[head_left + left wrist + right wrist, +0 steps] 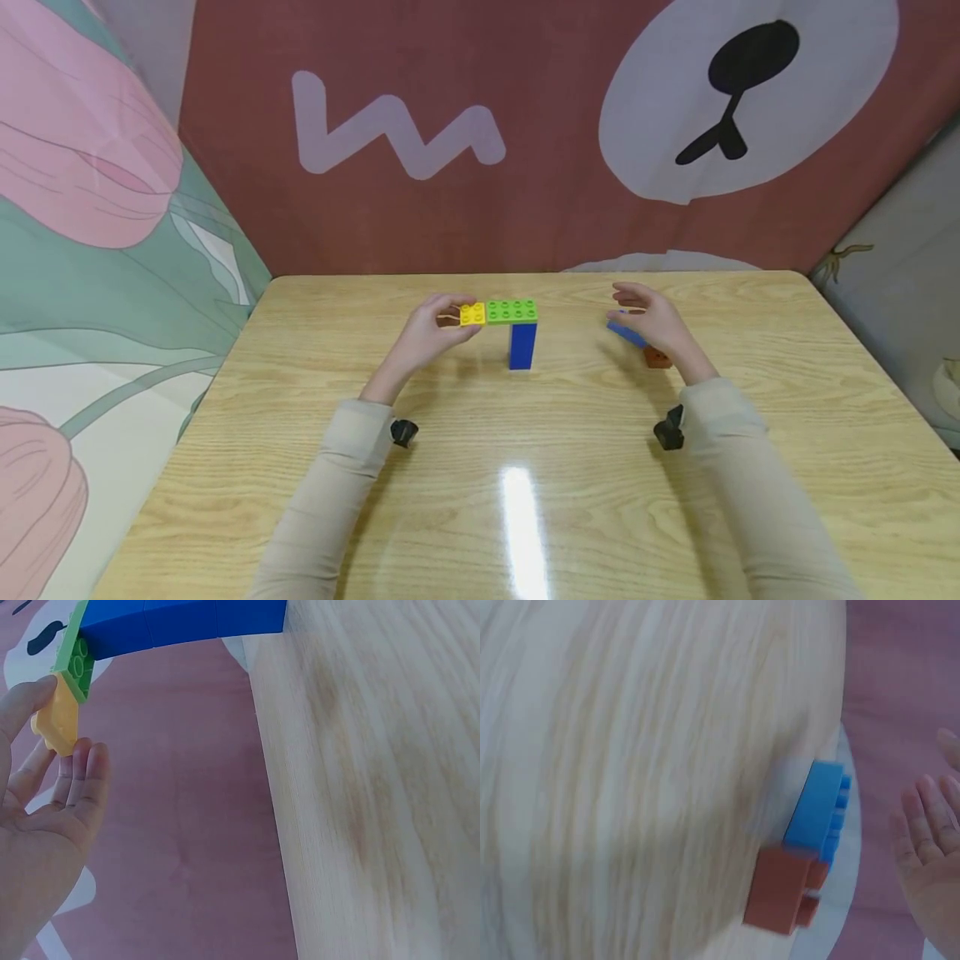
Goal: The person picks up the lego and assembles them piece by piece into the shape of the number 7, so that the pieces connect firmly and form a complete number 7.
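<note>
My left hand (426, 335) pinches a small yellow brick (472, 314) between thumb and fingers. The brick is against the left end of a green building brick (512, 312); whether the two are joined I cannot tell. A tall blue column (522, 348) of stacked bricks stands upright under the green brick's right end. Off to the right, my right hand (657, 321) hovers with relaxed fingers and holds nothing. Below it, a light blue brick (815, 806) and a brown brick (778, 889) lie on the table close together, partly hidden by the hand in the head view.
The wooden table (465, 500) ends at the back against a red-brown patterned cloth (405, 225). Black wrist cameras sit under both cuffs, the left one (403, 432) and the right one (670, 428). A floral panel (90, 208) borders the left side.
</note>
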A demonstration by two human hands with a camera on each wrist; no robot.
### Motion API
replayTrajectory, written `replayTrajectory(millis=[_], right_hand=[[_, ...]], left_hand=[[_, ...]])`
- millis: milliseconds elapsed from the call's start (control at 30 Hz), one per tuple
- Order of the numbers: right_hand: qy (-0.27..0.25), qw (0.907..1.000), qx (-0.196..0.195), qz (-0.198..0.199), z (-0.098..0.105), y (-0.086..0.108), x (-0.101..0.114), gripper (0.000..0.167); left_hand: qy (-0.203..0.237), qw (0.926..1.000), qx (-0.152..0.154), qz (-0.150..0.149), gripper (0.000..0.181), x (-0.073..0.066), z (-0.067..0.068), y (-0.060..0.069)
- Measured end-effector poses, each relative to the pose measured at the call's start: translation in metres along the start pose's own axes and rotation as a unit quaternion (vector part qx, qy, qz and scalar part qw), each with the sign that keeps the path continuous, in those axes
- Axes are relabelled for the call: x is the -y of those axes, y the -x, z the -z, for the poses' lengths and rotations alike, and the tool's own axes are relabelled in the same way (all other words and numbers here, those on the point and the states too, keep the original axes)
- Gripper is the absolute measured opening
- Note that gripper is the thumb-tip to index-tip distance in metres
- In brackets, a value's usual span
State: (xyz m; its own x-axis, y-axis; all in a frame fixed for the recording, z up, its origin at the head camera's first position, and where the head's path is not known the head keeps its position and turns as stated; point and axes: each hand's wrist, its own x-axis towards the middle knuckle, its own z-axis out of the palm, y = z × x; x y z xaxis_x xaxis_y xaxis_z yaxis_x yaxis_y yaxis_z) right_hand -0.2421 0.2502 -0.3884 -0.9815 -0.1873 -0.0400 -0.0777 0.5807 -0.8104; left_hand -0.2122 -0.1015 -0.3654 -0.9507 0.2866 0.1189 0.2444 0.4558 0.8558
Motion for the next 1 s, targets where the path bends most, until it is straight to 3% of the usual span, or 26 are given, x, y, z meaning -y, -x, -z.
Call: replayTrajectory(millis=[367,1000], right_hand=[[0.004,0.9991,-0.021,-0.036,0.011,0.008,-0.018,0.060],[0.092,0.9926,0.020,-0.076,0.007,0.006,-0.042,0.062]], left_hand=[[-0.006,1.0000,0.003,0.000,0.042,0.001,-0.001,-0.001],[-0.011,0.9999,-0.002,-0.001,0.045,0.001,-0.001,-0.001]])
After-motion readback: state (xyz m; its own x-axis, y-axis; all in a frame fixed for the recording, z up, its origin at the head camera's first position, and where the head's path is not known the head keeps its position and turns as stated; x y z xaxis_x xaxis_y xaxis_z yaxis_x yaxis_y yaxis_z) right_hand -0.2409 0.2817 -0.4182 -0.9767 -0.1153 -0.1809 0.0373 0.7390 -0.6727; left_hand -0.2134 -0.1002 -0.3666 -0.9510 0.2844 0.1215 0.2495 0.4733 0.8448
